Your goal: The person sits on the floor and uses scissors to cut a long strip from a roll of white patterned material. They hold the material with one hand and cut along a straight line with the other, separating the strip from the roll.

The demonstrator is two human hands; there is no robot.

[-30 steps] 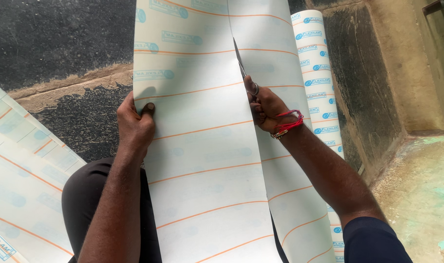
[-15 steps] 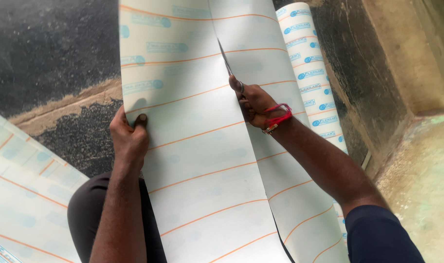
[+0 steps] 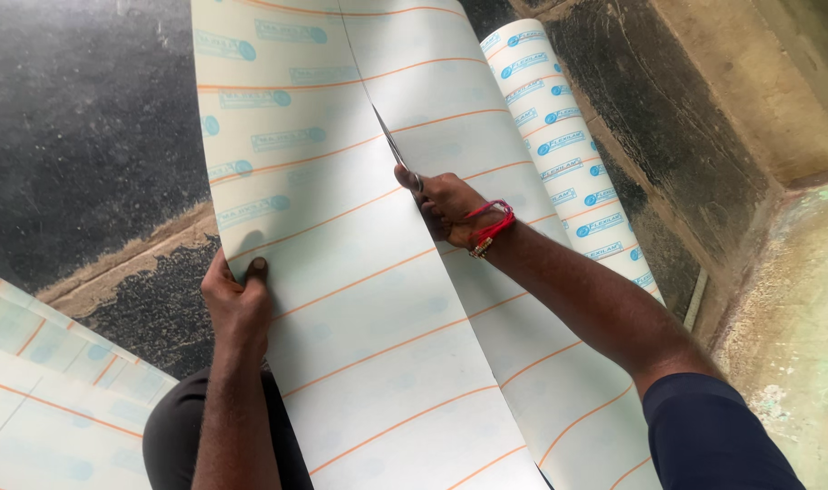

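A long white sheet (image 3: 341,272) with orange lines and pale blue marks runs up the middle of the head view. My left hand (image 3: 235,295) pinches its left edge, thumb on top. My right hand (image 3: 445,204), with a red thread band at the wrist, grips a pair of scissors (image 3: 394,150) whose blades point up along a slit in the sheet. The sheet is parted from the blades down to the bottom of the view. The scissor handles are hidden inside my fingers.
The sheet unrolls from a roll (image 3: 568,154) lying to the right. Another piece of the same sheet (image 3: 42,381) lies at lower left. Dark rough floor (image 3: 78,118) is on the left, a stained concrete wall base (image 3: 704,136) on the right. My knee (image 3: 173,436) sits below.
Both hands have shifted left and down in view as the camera moved. The scissors have travelled further up the sheet and the slit is longer.
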